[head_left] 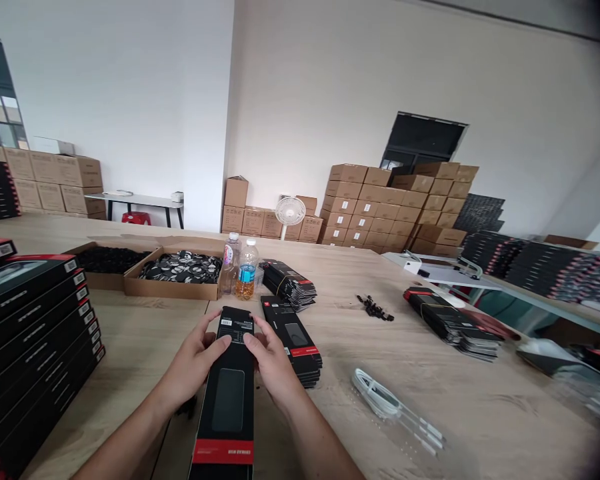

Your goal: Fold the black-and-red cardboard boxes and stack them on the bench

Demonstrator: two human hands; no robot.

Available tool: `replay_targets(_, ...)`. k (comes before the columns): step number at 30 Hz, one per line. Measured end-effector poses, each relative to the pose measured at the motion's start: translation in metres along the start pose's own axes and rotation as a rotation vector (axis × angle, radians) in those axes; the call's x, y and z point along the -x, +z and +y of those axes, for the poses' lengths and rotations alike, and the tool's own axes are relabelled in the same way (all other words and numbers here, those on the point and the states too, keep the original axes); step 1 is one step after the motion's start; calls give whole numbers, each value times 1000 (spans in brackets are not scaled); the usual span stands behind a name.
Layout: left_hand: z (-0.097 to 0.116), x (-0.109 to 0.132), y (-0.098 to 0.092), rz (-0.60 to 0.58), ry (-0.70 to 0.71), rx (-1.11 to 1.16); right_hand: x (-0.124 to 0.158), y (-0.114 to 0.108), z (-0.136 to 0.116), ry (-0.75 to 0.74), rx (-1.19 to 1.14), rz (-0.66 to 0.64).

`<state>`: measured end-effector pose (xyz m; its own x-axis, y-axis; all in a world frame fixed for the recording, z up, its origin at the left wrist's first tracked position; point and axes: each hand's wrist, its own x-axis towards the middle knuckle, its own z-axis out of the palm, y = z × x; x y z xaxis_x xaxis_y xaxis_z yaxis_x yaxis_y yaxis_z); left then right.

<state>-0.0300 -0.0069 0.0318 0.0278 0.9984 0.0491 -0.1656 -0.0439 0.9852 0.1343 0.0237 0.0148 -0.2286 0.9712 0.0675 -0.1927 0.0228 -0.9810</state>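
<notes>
Long black retail box (pixel 225 427) with a red band near its lower end, gripped at the upper end between both hands, above the wooden table (pixel 460 407). Left hand (pixel 193 360) curved around the box's left edge, thumb across the front. Right hand (pixel 275 363) mirroring it on the right edge, thumb near the printed label. Both only part closed, fingers wrapped behind and mostly hidden. Box lifted slightly or resting on the table: hard to tell from this angle. Lower end cut off by the frame.

Just right, a loose stack of matching boxes (pixel 293 343). Ahead, two plastic bottles (pixel 239 267) and a cardboard tray of round black-and-white pieces (pixel 180 270). Far left, a tall stack of black boxes (pixel 35 333). Right, a white cable bundle (pixel 390 400), blurred toward the edge.
</notes>
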Motion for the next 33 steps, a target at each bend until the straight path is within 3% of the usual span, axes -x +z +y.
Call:
replay_targets(5, -2, 0, 2, -23, 24, 26, 2, 3, -1, -47, 56, 23)
replay_targets(13, 6, 10, 3, -243, 8, 10, -6, -9, -1, -73, 10, 190)
replay_targets(20, 1, 10, -1, -327, 15, -38, -6, -22, -8, -157, 94, 75)
replay_targets(22, 1, 11, -1, -344, 30, -49, -6, -22, -7, -105, 32, 55)
replay_targets(27, 4, 14, 1, -393, 91, -123, -3, -22, -7, 193, -300, 0)
replay_targets(30, 2, 14, 0, -388, 99, -149, -1, -22, -8, 291, -314, -84)
replay_targets(33, -5, 13, -1, -355, 44, -138, 0, -24, -9, 293, -263, -91)
